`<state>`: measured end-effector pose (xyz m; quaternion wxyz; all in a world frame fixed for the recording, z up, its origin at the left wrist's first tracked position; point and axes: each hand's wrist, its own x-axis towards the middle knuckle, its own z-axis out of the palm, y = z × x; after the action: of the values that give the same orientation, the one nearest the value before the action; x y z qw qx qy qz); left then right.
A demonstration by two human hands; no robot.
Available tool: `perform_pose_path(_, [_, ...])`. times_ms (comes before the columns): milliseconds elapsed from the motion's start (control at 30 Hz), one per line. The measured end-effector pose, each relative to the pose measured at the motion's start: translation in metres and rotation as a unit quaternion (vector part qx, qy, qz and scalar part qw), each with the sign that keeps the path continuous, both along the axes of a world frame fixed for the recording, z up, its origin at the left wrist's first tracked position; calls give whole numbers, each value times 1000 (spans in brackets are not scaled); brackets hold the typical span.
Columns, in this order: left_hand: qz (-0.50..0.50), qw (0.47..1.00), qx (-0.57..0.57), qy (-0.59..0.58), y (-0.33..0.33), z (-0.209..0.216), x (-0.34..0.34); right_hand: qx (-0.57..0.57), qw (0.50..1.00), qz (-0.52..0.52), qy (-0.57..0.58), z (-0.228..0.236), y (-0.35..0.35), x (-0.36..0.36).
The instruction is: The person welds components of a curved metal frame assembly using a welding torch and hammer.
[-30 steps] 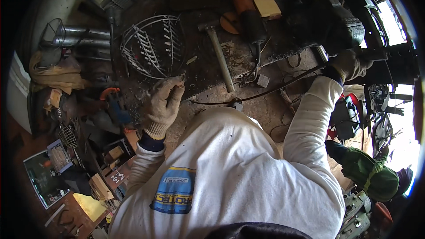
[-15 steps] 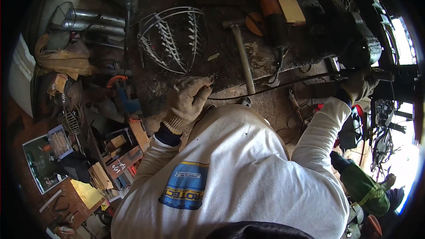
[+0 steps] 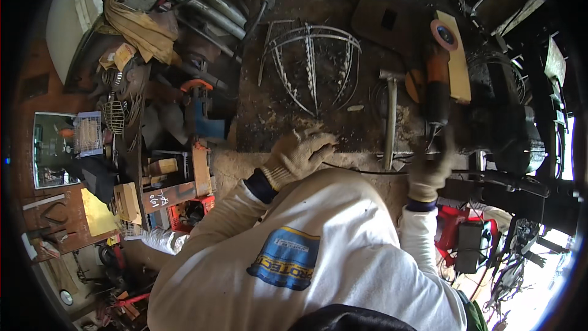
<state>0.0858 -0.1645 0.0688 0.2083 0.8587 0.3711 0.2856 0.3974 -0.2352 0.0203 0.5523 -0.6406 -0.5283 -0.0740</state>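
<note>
My left hand (image 3: 301,153), in a worn tan glove, rests with fingers spread on the dirty workbench (image 3: 269,116), just below a domed wire frame (image 3: 312,64). It holds nothing that I can see. My right hand (image 3: 429,175), also gloved and blurred, is at the bench's front edge beneath the tail of an orange angle grinder (image 3: 436,83). A thin black cable (image 3: 367,171) runs by this hand; whether the fingers grip anything is unclear. A hammer (image 3: 390,116) lies between the two hands, its handle toward me.
Metal pipes (image 3: 202,0) and a tan cloth (image 3: 138,21) lie at the back left. A blue and orange tool (image 3: 199,113), wood offcuts and boxes crowd the left side. A dark machine (image 3: 508,122) stands on the right, with a black bar (image 3: 508,187) below it.
My right hand has left the black bar at the far right and come in to the bench edge under the grinder. My left hand stays on the bench.
</note>
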Motion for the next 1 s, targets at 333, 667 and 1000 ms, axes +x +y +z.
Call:
perform_pose_path(333, [41,996,-59,47,-22,-6,-25,-449,880,60,-142,15,36,-37])
perform_pose_path(667, [51,996,10,78,-51,-13,-42,-435,892,103,-64,30,71,-27])
perform_pose_path(1000, [68,994,-79,-30,-4,-13,-81,-440,876,-102,-167,35,68,-54])
